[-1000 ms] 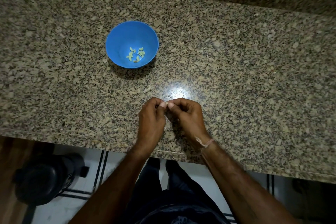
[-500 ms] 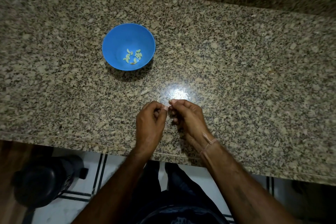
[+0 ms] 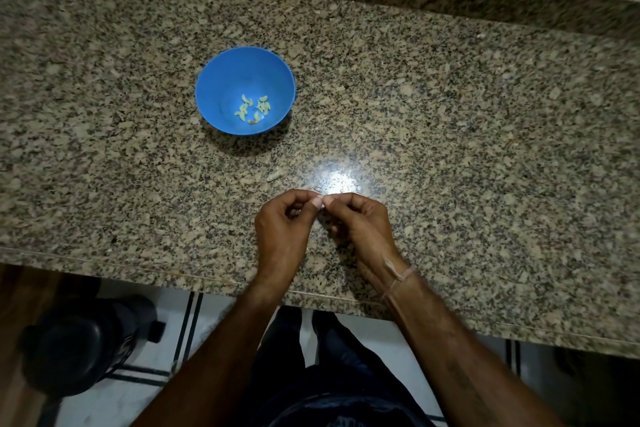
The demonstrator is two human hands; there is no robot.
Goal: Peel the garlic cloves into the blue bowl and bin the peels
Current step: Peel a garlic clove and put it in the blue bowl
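Pinching fingertip to fingertip above the counter (image 3: 450, 149), the left hand (image 3: 284, 232) and right hand (image 3: 360, 225) hold a tiny pale scrap (image 3: 323, 199), too small to tell clove from peel. Peeled cloves (image 3: 254, 109) lie in the blue bowl (image 3: 207, 80) beyond them; a dark container (image 3: 76, 347) on the floor is dim.

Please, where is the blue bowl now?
In the head view, the blue bowl stands on the granite counter, left of centre, beyond the left hand.
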